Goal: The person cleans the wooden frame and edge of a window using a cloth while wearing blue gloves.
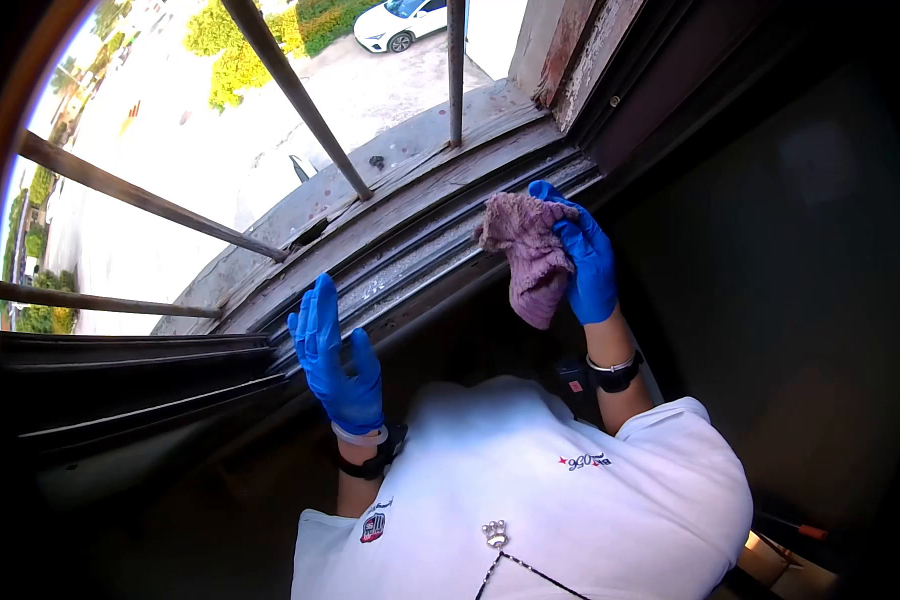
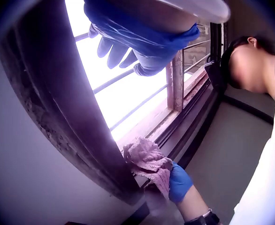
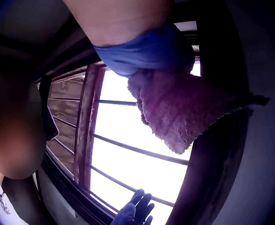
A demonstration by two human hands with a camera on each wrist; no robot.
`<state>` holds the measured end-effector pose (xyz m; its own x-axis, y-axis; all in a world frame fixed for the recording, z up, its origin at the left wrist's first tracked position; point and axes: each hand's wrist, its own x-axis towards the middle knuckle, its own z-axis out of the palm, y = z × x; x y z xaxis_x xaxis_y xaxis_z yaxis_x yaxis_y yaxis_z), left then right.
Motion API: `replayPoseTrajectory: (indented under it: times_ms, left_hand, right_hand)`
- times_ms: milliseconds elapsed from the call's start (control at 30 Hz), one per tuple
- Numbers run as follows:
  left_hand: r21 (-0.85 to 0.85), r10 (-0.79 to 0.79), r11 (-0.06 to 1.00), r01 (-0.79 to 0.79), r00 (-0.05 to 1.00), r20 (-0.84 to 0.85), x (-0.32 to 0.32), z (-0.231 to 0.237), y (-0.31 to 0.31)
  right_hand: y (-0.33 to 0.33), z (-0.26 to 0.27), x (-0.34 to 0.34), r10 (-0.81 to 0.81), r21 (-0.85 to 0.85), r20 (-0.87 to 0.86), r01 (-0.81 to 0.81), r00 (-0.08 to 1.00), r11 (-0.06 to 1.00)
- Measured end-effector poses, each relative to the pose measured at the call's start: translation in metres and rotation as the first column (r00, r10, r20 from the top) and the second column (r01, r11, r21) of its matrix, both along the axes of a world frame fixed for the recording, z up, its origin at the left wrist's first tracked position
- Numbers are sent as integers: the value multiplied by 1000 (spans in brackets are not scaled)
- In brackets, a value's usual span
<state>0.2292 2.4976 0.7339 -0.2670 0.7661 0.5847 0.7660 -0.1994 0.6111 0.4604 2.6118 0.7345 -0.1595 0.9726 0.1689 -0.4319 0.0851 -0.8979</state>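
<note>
A crumpled pink-purple cloth (image 1: 530,250) hangs from the blue-gloved right hand (image 1: 588,262), which grips it above the right part of the dark window track (image 1: 400,275). In the right wrist view the cloth (image 3: 175,105) droops below the right glove (image 3: 147,51). The left hand (image 1: 338,355), also in a blue glove, is held up near the track's left part with fingers extended and nothing in it. The left wrist view shows the left hand (image 2: 137,40) against the bright window, and the cloth (image 2: 149,161) in the right hand (image 2: 179,183).
Metal bars (image 1: 300,100) cross the window opening beyond the track. A worn wooden frame post (image 1: 580,60) stands at the right. Outside are a white car (image 1: 400,25) and bushes. Dark window sections border the opening, and the person's white shirt (image 1: 510,470) is close below.
</note>
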Motion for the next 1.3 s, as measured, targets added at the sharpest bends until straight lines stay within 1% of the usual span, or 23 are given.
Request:
replayPoseTrajectory:
  times_ms: [33,100,167,233,300,333,433,500,567,633,667,700,767,833,867,900,967,1000,1100,1133,1200,1233,1300]
  left_hand:
    - [10,-42,999,42,999,7,11,3,8]
    - [9,-198,979,202,953,229,34,0,25]
    - [-67,-267,953,294,926,268,54,8,37]
    - [-113,-304,920,376,864,402,72,13,48]
    - [-177,-284,878,446,781,557,83,12,52]
    - [-129,-241,891,435,694,679,94,15,55]
    - [-163,-199,919,358,780,594,104,10,57]
    - [-198,-153,918,343,770,620,111,14,55]
    - [-183,-107,929,322,706,701,118,7,50]
    - [-150,-132,940,307,730,670,121,8,45]
    - [-104,-181,943,316,750,636,122,9,43]
    - [-103,-182,944,314,754,631,123,11,41]
    - [-117,-166,949,292,782,601,124,15,36]
    - [-89,-230,942,323,818,527,121,19,29]
    - [-61,-184,966,253,829,528,120,24,25]
    - [-31,-139,983,183,836,532,116,27,22]
    - [-27,-104,992,126,904,415,90,17,5]
    - [-41,-75,994,101,907,413,77,10,-3]
    - [-94,2,995,45,891,454,51,-9,-27]
    - [-115,27,993,42,841,540,47,-14,-35]
    - [-113,35,993,33,834,550,42,-18,-44]
    - [-122,44,992,28,836,547,39,-21,-51]
    - [-124,49,992,26,824,564,34,-26,-61]
  right_hand:
    - [1,5,1,21,-41,-21,-22,1000,999]
    - [6,-6,12,96,-91,-65,-102,993,991]
    - [11,-16,21,193,-81,64,-188,979,979]
    - [13,-13,23,286,-48,2,-286,958,957]
    - [13,2,23,455,-69,101,-450,885,890]
    - [15,-4,23,472,53,127,-482,872,875]
    - [32,-5,33,419,266,484,-585,768,766]
    - [38,-5,36,188,456,604,-529,775,716]
    - [40,-4,29,146,554,547,-487,824,675]
    - [33,7,19,495,263,293,-567,818,781]
    - [28,2,21,679,92,33,-679,733,729]
    - [30,1,24,680,98,31,-679,733,727]
    - [38,0,35,842,-54,206,-854,498,518]
    - [42,15,48,675,75,416,-763,610,643]
    - [45,22,57,492,126,593,-677,637,725]
    - [52,25,61,328,272,593,-567,735,778]
    - [65,44,74,-79,522,692,-422,717,742]
    - [69,62,76,-352,619,766,-468,538,630]
    - [78,61,73,-579,595,780,-572,238,565]
    - [78,61,67,-586,589,779,-581,224,561]
    - [77,58,54,-755,519,655,-746,35,416]
    - [80,52,51,-754,501,656,-760,21,415]
    - [93,36,51,-603,210,700,-696,-383,686]
